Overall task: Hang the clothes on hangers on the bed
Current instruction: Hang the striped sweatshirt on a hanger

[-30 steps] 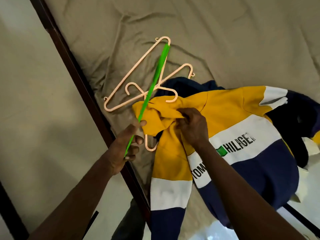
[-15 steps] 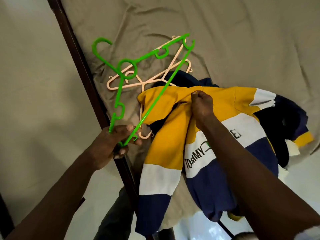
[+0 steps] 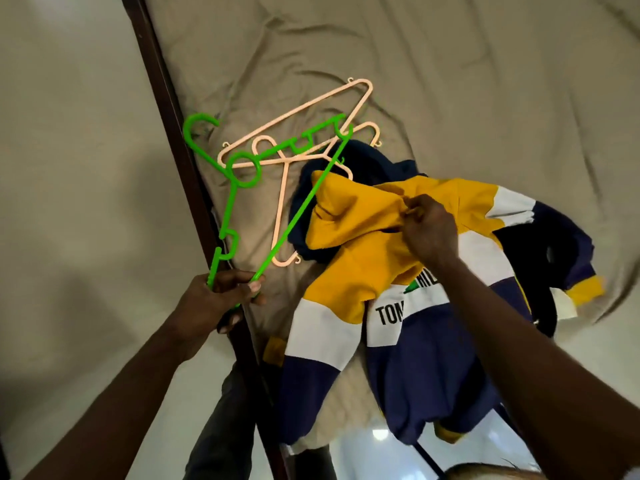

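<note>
A yellow, white and navy hoodie [image 3: 360, 271] lies on the bed, its lower part hanging over the near edge. My right hand [image 3: 427, 230] pinches the yellow fabric near the hoodie's neck. My left hand [image 3: 221, 299] grips one corner of a green plastic hanger [image 3: 298, 216] at the bed's left edge. The green hanger is held flat, its hook pointing to the upper left and its far end above the hoodie's hood. Two peach hangers [image 3: 287, 133] lie on the sheet beneath it.
The bed has a rumpled beige sheet [image 3: 433, 81] and a dark wooden side rail [image 3: 166, 98] on the left. A dark navy garment [image 3: 540, 258] lies under the hoodie on the right. Pale floor lies left of the rail.
My left hand has turned the green hanger from edge-on to flat. My right hand has shifted along the yellow neck fabric, still holding it.
</note>
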`<state>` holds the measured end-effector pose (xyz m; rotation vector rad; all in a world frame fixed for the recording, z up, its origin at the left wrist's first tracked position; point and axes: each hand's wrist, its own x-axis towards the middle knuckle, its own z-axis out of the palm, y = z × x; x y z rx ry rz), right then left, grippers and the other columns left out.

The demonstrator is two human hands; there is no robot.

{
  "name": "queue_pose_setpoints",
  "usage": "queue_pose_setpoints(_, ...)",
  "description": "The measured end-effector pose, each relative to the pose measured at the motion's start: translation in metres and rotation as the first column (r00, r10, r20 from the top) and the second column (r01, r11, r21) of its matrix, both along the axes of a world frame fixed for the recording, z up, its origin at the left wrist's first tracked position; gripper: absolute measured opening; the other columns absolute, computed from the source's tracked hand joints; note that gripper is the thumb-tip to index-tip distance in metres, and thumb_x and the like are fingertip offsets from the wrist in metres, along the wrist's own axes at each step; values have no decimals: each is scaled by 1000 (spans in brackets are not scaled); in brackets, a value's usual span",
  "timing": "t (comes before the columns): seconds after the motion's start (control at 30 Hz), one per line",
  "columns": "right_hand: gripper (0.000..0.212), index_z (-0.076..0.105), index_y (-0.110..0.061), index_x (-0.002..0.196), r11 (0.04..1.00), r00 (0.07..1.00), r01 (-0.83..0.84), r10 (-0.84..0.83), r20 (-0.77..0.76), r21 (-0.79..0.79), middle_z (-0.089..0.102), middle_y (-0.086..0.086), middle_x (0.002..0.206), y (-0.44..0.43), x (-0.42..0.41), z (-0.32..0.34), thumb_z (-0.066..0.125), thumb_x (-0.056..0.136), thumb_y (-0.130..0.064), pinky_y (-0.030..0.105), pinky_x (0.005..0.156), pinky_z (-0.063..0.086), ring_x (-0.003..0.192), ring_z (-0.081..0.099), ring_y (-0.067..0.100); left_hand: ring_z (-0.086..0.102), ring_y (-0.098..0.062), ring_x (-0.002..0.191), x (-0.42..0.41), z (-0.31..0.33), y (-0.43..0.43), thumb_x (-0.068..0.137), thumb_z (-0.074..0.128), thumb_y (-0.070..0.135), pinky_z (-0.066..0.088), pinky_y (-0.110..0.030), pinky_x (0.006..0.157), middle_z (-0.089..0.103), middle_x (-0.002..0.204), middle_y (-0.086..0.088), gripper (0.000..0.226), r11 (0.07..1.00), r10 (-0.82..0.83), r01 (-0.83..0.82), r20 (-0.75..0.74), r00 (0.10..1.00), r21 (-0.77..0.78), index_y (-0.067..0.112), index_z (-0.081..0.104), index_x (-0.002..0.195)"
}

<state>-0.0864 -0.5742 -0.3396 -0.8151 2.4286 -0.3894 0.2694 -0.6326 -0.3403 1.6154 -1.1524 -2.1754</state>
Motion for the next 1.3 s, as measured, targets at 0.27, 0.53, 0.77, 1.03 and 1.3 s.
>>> queue_pose_setpoints(0.27, 22, 76, -26, 94, 914, 726, -400, 362, 584, -68, 77, -7, 95, 11, 112, -11, 63, 96, -44, 38, 83, 55, 87, 70, 15, 47, -15, 45, -27, -13, -2, 93, 74, 23, 39, -21, 43, 78, 88, -13, 16, 982, 166, -153, 125, 978, -109, 15, 78, 106)
queue_pose_setpoints(0.53, 68, 42, -17, 148, 971, 953, -175, 209, -222, 162, 45, 13, 148, -20, 58, -27, 66, 92, -48, 49, 102, 43, 133, 43, 35, 71, -34, 86, -104, -48, -3, 55, 84, 78, 61, -49, 79, 73, 91, -11, 74, 973, 123, -20, 444, 887, -230, 16, 68, 91)
queue_pose_setpoints(0.77, 21, 68, -25, 77, 932, 952, 264, -210, 221, -248, 67, 0, 72, -48, -8, -16, 60, 96, -22, 34, 63, 54, 66, 62, 16, 69, -39, 98, -140, -54, -33, 80, 76, 17, 57, -45, 85, 74, 104, -17, 31, 886, 316, -75, 476, 821, -458, 9, 73, 110)
queue_pose_setpoints(1.03, 8, 71, -25, 80, 838, 931, 364, -316, 182, -407, 72, 3, 78, -73, -27, -2, 68, 85, -30, 44, 70, 59, 73, 68, 24, 66, -15, 93, -155, -37, -148, 87, 78, 18, 53, -24, 86, 65, 99, 6, 27, 796, 295, -42, 327, 898, -604, 17, 71, 113)
queue_pose_setpoints(1.3, 20, 67, -23, 79, 805, 746, 576, -449, 492, -139, 67, 6, 81, -79, -13, -18, 65, 97, -14, 29, 62, 50, 75, 61, 22, 76, -25, 86, -74, -27, -117, 105, 60, 29, 61, -40, 64, 77, 106, -9, 16, 910, -7, 27, 50, 999, -415, 23, 68, 118)
